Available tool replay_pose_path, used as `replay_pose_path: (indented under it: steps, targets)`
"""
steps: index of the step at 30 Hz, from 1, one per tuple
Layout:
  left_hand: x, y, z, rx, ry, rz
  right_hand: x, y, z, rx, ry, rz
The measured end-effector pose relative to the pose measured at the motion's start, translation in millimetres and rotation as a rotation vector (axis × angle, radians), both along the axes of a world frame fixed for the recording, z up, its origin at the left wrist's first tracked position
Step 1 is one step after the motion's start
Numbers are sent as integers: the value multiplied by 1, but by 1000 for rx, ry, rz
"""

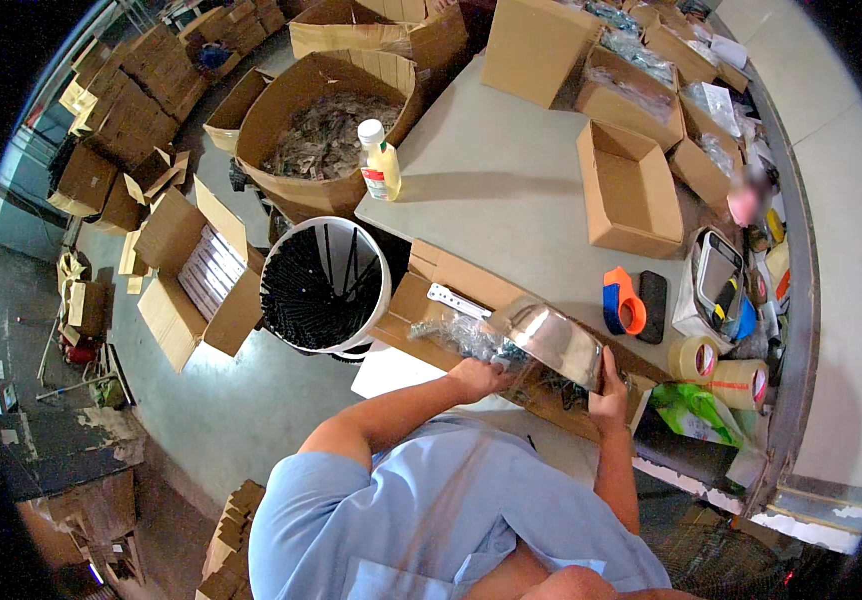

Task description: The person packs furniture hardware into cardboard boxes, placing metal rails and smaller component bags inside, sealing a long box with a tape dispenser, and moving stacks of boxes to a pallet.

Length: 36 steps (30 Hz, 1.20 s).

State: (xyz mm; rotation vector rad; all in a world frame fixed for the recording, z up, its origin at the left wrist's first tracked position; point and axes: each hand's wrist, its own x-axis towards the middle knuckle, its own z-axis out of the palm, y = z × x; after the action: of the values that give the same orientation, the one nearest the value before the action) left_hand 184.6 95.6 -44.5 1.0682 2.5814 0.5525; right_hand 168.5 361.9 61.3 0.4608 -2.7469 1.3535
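- Down low, we see our left hand closed on a clear plastic bag and on the near edge of a shiny metal bowl.
- Our right hand grips the other side of the bowl, with the fingers wrapped on its rim.
- We hold the bowl tipped over a flat, open cardboard box at the near edge of the table. The bag has small dark bits in it, but we cannot tell what they are.
- Just to the left of the box stands a white bucket full of thin black sticks.
- To the right of the bowl we see an orange and blue tape holder, and a black flat thing just beside it.
- Two rolls of tan tape sit near our right hand, with a green bag just below them.
- Farther off, an open empty carton sits on the table.
- A bottle of yellow drink with a white cap stands at the left table edge.
- Behind it, on the floor, a big brown box holds scraps.
- Far away, many more cardboard boxes are piled on the floor.
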Motion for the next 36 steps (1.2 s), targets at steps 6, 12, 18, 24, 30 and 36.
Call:
replay_pose_path:
  steps: [6, 12, 18, 24, 30, 36]
  targets:
    - [-5, -2, 9, 42, -54, -2, -27, 16, 18, 89, -18, -233]
    - [-3, -12, -13, 265, -101, 33, -133, -56, 1, -414, -355, -430]
    - [-33, -35, 30, 378, -451, 721, -180, -100, -25, -809, -596, -355]
    - [-52, -78, -19, 44, 265, 1052, -138, -79, -56, -537, -330, -457]
    - [-51, -79, -37, 287, 78, 1039, -67, -45, -55, 481, -23, -228]
    - [-60, -80, -22, 296, 153, 1057, -46, -35, -61, 428, 55, -151]
